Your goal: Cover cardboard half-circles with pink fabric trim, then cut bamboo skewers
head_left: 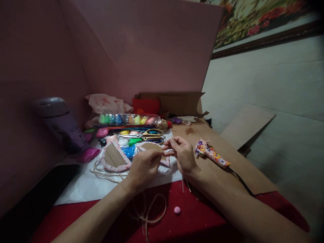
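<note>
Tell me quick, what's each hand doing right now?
Left hand: closed on the pink-edged cardboard piece.
Right hand: fingers pinched at its edge; what they grip cannot be told.

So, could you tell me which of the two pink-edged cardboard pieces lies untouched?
The left cardboard piece, flat on the white sheet above the twine; the other piece is held between left hand and right hand.

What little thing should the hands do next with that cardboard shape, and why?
Probably press the pink edging a bit further along the rim: the left hand holds the cardboard shape and the right hand pinches its edge.
</note>
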Available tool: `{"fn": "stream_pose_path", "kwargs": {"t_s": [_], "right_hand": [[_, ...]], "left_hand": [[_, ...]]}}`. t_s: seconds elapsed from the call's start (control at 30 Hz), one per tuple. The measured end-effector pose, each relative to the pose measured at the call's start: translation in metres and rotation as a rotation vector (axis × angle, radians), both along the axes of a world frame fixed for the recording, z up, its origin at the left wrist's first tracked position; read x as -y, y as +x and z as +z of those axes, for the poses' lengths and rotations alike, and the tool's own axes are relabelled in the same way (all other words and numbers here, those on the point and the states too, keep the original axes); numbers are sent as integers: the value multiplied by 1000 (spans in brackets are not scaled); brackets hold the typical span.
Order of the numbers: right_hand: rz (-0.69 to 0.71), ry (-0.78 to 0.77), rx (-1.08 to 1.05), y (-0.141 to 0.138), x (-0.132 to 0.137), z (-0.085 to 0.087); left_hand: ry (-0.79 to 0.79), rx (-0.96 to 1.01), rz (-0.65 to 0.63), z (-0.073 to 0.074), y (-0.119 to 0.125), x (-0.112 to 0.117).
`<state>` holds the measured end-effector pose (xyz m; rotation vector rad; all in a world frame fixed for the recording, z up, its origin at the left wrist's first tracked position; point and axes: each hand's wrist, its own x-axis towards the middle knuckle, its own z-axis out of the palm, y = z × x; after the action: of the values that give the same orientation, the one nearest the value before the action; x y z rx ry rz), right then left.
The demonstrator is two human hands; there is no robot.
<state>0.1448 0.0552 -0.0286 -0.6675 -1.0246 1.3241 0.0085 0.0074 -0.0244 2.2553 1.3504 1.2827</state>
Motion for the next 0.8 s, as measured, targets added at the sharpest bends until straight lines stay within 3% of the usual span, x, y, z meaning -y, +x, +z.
{"fn": "stream_pose_path", "kwargs": {"t_s": [0.5, 0.8], "right_hand": [[12, -33, -1, 0, -1, -2], [-2, -35, 6, 0, -1, -1]], "left_hand": [[-26, 90, 7, 3, 1, -1], [-356, 654, 1, 10, -1, -6]]}}
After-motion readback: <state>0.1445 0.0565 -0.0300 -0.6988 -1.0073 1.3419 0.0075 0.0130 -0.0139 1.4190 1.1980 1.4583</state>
